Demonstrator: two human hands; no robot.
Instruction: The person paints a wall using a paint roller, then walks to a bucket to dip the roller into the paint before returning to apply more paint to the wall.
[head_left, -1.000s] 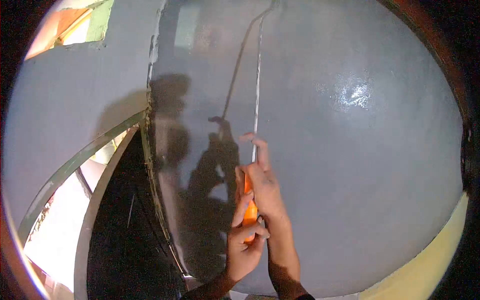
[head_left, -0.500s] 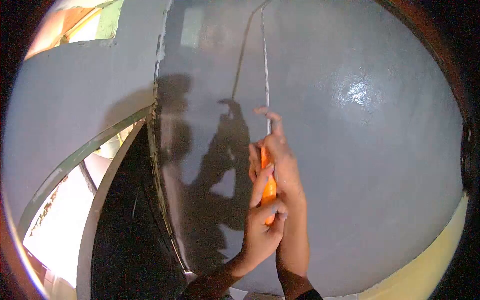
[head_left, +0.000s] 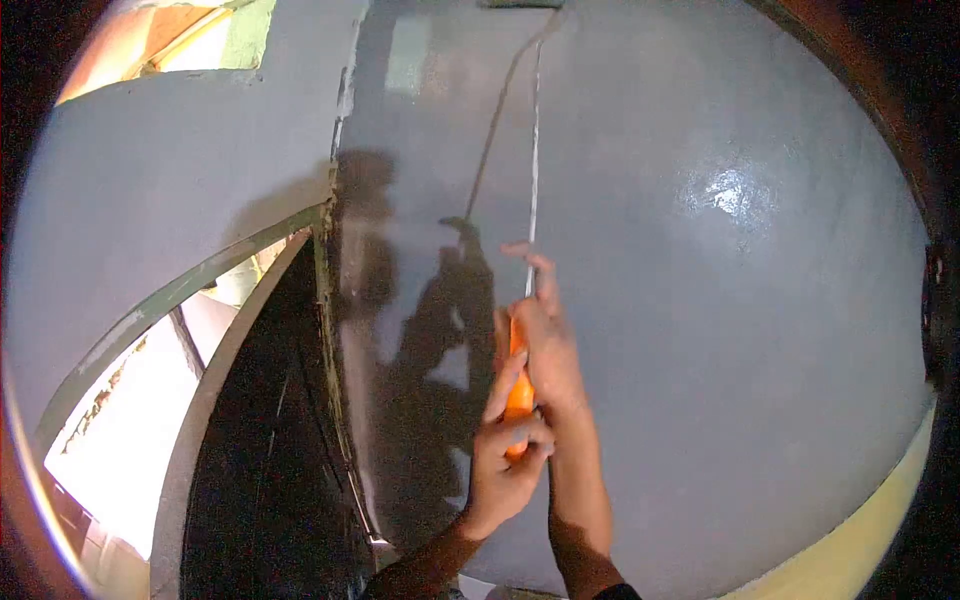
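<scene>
Both my hands grip the orange handle (head_left: 519, 390) of a long paint roller pole. My left hand (head_left: 505, 470) wraps the lower end of the handle. My right hand (head_left: 545, 350) holds it higher up, with the forefinger stretched along the thin metal pole (head_left: 534, 170). The pole runs straight up the wet grey wall (head_left: 720, 300) and leaves the frame at the top, so the roller head is hidden. Shadows of my arms and the pole fall on the wall to the left.
A dark doorway (head_left: 270, 450) with a grey frame (head_left: 200, 420) opens at lower left, with bright daylight beyond it. A yellow unpainted strip (head_left: 860, 550) shows at lower right. A glossy highlight sits on the wet paint at upper right.
My hands and the pole rose up the wall half a second ago and have now come down slightly. The view has shifted a little to the right.
</scene>
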